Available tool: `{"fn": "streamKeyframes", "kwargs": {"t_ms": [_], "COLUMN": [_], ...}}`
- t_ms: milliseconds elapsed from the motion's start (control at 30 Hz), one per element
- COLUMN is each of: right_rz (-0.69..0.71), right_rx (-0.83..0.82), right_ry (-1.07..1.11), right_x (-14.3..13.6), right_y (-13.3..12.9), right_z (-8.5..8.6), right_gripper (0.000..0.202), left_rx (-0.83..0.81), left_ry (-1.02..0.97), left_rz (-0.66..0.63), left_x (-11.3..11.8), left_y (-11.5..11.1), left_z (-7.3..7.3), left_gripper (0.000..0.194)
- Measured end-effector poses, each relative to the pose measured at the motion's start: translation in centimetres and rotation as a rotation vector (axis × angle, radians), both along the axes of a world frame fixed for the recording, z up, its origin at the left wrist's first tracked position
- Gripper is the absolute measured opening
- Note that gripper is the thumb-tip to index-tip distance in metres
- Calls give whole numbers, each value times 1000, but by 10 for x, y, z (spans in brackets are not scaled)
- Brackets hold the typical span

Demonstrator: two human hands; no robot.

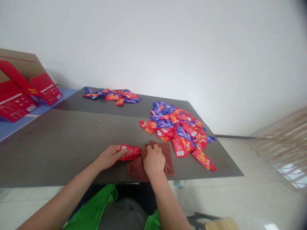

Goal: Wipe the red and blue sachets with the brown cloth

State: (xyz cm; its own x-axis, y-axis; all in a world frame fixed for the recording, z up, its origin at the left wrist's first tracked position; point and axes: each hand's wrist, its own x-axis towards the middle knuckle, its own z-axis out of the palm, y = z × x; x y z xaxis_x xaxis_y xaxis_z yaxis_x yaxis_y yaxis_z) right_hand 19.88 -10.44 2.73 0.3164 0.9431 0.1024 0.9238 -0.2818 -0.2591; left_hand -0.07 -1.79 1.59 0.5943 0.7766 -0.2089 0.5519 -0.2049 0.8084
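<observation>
My left hand [109, 157] grips a red spouted pouch [129, 152] by one end, near the table's front edge. The pouch's narrow end points right and meets a brown cloth [168, 156]. On that cloth my right hand [154, 159] is closed, its fingers bunching the fabric against the pouch's tip. Whether the right fingers also touch the pouch is hidden. Just right of the cloth spreads a heap of red and purple pouches [178, 145], some lying over others.
A smaller pile of red and purple pouches [111, 96] lies at the table's far side by the wall. Red cardboard boxes [48, 91] with raised flaps stand on a blue surface [66, 92] at left. The grey table [72, 140] ends at right above a tiled floor.
</observation>
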Motion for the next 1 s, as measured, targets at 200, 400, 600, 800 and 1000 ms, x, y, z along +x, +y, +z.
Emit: {"fn": "streamKeyframes", "kwargs": {"t_ms": [200,400,600,800,1000], "right_rz": [132,104,49,224,-7], "right_rx": [201,-3,151,176,53], "right_ry": [112,-29,-38,-2,-98], "right_x": [-22,-22,-6,-54,12], "right_y": [-8,-9,-14,-10,-15], "right_z": [19,-1,21,-1,0], "right_gripper": [26,18,22,18,26], "left_rx": [108,365,325,427,474], "left_ry": [-64,72,14,30,103], "left_rz": [-43,-31,-62,-67,-74], "left_x": [-1,1,0,1,2], "left_y": [-7,-11,-14,-12,-15], "left_z": [-3,-3,-2,-7,-5], "left_gripper": [45,43,37,32,40]}}
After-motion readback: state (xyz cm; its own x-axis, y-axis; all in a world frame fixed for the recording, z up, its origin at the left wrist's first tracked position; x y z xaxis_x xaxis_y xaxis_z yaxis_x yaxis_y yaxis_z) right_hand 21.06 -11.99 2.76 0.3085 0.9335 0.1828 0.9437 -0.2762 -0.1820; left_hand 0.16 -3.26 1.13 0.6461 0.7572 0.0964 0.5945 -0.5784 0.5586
